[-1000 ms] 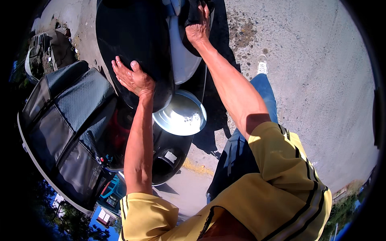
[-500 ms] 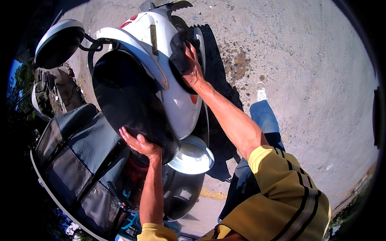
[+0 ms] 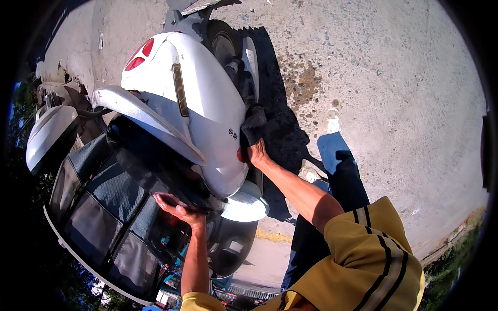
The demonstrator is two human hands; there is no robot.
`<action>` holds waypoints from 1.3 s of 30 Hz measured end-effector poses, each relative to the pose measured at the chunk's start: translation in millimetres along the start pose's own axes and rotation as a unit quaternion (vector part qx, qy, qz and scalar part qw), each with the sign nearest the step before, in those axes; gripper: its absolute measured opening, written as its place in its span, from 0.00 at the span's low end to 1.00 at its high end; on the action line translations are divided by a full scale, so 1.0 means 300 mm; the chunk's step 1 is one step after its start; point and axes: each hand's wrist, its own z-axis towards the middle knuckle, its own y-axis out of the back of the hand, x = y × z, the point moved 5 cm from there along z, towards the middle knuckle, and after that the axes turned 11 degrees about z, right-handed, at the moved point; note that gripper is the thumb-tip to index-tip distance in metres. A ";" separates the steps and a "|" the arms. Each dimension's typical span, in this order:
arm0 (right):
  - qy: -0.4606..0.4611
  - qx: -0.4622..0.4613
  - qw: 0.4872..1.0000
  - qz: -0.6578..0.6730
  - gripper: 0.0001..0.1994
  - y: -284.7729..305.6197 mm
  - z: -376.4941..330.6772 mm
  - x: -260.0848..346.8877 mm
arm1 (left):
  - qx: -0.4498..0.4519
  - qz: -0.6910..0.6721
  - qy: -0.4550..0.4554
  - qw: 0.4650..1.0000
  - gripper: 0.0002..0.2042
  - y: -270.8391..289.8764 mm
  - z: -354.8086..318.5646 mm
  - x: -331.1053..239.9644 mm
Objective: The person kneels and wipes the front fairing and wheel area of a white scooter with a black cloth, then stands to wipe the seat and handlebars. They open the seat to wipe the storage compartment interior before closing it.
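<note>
Right hand (image 3: pixel 256 152) is closed around a dark cloth (image 3: pixel 253 124), pressing it flat against the side panel of the white scooter (image 3: pixel 207 103), low on the rear bodywork just beside the small dark emblem and close to the rear wheel (image 3: pixel 224 46). Left hand (image 3: pixel 179 210) is open, palm and fingers spread on the front edge of the dark seat (image 3: pixel 150 160) — it grips nothing, just steadies. The scooter stands on a concrete floor (image 3: pixel 389 103) in hard sun; a black padded cover (image 3: pixel 98 207) hangs over its front part on the person's left, and a second white vehicle part (image 3: pixel 46 137) sits at the far left edge. The step in hand looks like wiping the side panel. To do it well, I would judge: keep the cloth bunched under the whole palm so bare fingers do not drag on the paint, work in overlapping strokes along the curve of the panel rather than across it, and go lightly over the emblem and the round orange reflector (image 3: pixel 240 154) so the cloth does not snag. The braced hand on the seat should hold firm — pushing sideways on a parked scooter could rock it. Whether the cloth is wet cannot be told.
</note>
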 end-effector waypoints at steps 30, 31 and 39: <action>0.382 0.235 0.881 -0.149 0.11 -0.175 0.903 0.735 | -0.023 -0.028 0.056 0.998 0.48 -0.020 0.022 -0.020; 0.408 0.263 0.858 -0.166 0.10 -0.148 0.825 0.747 | -0.025 0.013 0.058 0.998 0.48 -0.009 0.010 -0.024; 0.296 0.335 0.894 0.029 0.30 0.053 0.544 0.621 | -0.023 0.083 0.038 0.996 0.47 0.017 0.024 -0.033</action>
